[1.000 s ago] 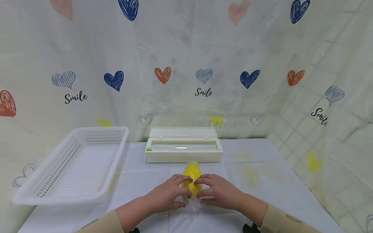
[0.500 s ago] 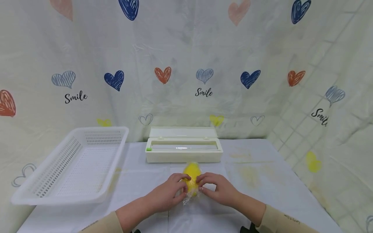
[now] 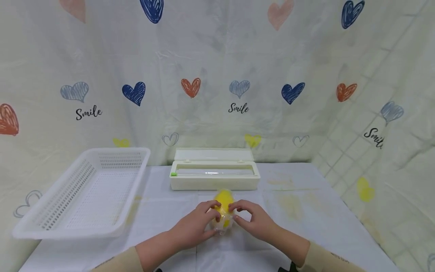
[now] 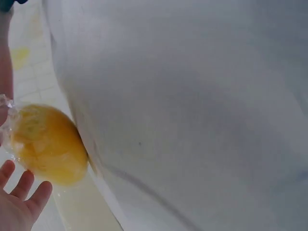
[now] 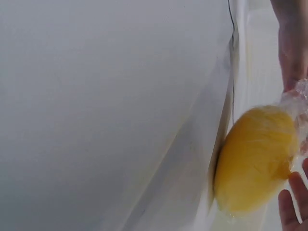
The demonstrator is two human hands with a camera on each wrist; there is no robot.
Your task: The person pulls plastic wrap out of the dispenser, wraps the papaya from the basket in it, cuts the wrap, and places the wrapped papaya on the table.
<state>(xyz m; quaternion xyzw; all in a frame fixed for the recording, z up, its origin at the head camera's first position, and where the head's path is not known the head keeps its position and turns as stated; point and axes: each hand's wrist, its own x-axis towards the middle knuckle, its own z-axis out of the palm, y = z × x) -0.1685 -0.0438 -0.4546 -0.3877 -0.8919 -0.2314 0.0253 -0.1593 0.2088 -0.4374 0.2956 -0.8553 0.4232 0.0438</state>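
Observation:
A yellow oval fruit (image 3: 224, 198) lies on the table in front of the white box, wrapped in clear cling film (image 3: 221, 227) that bunches at its near end. My left hand (image 3: 194, 223) holds its left side with curled fingers, the thumb lower by the loose film. From the right, my right hand (image 3: 255, 219) grips it, index fingertip on the fruit and thumb at the film. In the left wrist view the fruit (image 4: 50, 144) has crinkled film at one end and left fingertips beside it. The right wrist view shows the wrapped fruit (image 5: 257, 159) with right fingertips against its lower side.
A white film dispenser box (image 3: 215, 183) with its lid raised and a green slider at its left stands behind the fruit. At the left is a large white plastic basket (image 3: 127, 211). A white cloth (image 3: 289, 226) covers the table; a heart-print curtain hangs behind.
The loose film at the near end has been drawn in closer to the fruit. My right hand's fingers have shifted slightly up and right; the left fingers have moved a little. Box and basket are unmoved.

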